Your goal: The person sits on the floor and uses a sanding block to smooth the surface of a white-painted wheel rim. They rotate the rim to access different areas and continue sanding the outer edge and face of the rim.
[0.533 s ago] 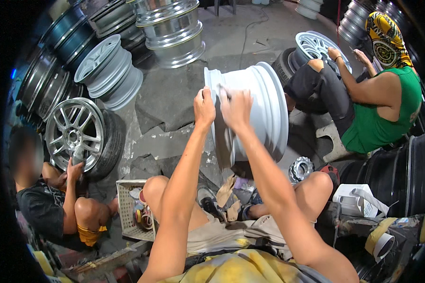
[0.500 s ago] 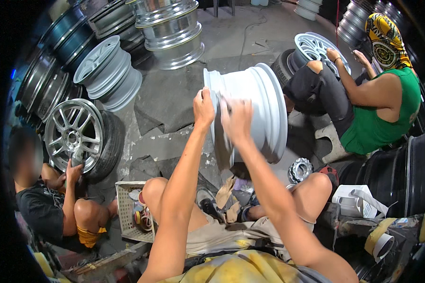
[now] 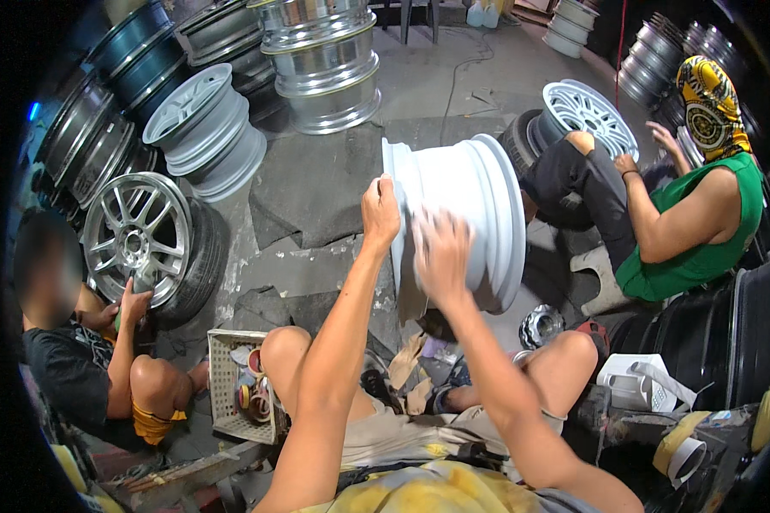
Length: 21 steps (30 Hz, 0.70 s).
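A pale grey-white wheel rim [image 3: 489,218] stands on its side in front of me, its barrel facing me and one flange to the left. My left hand [image 3: 381,208] is closed over the edge of that left flange. Against the barrel, just right of it, is my right hand [image 3: 443,255]. Motion smears its fingers, and I cannot make out whether anything lies under them. What the wheel rim rests on is mostly hidden by my arm.
A person in green [image 3: 697,214] sits at the right beside another pale rim [image 3: 586,115]. At the left, a second person [image 3: 68,368] works on a silver spoked wheel [image 3: 137,244]. A plastic basket [image 3: 231,419] holds rolls of tape. Stacked rims [image 3: 325,77] stand at the back.
The view has shifted slightly, so most things sit lower in it. My right hand has moved on the barrel, its fingers now more upright. My left hand keeps its hold on the flange.
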Tool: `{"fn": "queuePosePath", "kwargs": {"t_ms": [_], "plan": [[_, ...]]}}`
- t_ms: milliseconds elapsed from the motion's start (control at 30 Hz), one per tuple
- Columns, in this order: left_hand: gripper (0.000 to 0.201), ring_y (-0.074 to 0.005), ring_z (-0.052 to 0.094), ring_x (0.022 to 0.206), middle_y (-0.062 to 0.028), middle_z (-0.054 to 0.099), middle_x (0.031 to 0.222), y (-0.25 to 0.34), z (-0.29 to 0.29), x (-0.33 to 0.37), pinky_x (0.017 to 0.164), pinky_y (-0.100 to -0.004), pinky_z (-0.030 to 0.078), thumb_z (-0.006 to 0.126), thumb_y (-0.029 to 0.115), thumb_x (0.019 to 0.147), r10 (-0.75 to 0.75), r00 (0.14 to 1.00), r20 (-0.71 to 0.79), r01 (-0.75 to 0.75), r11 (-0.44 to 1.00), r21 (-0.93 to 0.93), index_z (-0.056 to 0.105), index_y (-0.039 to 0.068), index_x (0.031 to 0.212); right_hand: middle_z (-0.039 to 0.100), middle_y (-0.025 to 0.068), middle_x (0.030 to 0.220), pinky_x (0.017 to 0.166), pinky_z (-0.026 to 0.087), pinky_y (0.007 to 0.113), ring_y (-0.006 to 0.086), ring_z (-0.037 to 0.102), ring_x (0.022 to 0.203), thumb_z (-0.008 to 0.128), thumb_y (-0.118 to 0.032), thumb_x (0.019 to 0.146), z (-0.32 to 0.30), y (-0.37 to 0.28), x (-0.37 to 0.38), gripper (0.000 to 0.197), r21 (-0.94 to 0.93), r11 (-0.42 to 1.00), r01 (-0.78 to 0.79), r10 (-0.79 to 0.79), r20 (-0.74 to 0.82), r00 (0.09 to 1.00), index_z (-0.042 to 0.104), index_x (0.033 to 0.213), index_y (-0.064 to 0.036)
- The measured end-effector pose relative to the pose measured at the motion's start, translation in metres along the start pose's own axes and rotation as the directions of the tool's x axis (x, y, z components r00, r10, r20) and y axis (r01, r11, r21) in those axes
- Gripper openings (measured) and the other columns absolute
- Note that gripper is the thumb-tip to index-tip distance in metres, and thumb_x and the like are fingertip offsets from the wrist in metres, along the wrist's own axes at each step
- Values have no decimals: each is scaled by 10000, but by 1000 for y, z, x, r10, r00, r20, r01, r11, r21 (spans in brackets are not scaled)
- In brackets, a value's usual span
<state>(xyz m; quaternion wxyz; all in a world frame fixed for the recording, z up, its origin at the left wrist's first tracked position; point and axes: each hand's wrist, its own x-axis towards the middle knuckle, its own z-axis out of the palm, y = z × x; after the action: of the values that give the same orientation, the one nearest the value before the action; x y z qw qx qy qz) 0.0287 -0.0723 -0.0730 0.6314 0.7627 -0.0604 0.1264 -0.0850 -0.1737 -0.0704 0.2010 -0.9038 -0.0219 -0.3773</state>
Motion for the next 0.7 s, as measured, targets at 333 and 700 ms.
{"fn": "queuePosePath", "kwargs": {"t_ms": [333,700], "plan": [[478,-382,589,811,-251,624,854,-2,7,-21,777,-456,450,399,359,1063,75,997,-17,-76,996,-46,575,-60,914,689,107,1127,1020,347,535,318,569,1159,594,-219,973,21,29,85,264,-31,993,-113,117,233,965,714,1166,-84],[448,-346,518,753,-238,557,801,4,-2,-44,761,-455,438,393,335,1069,67,998,8,-66,997,-47,538,-62,922,674,145,1064,1062,332,552,321,606,1103,549,-237,995,32,31,80,239,6,990,-142,137,218,966,715,1015,-67]]}}
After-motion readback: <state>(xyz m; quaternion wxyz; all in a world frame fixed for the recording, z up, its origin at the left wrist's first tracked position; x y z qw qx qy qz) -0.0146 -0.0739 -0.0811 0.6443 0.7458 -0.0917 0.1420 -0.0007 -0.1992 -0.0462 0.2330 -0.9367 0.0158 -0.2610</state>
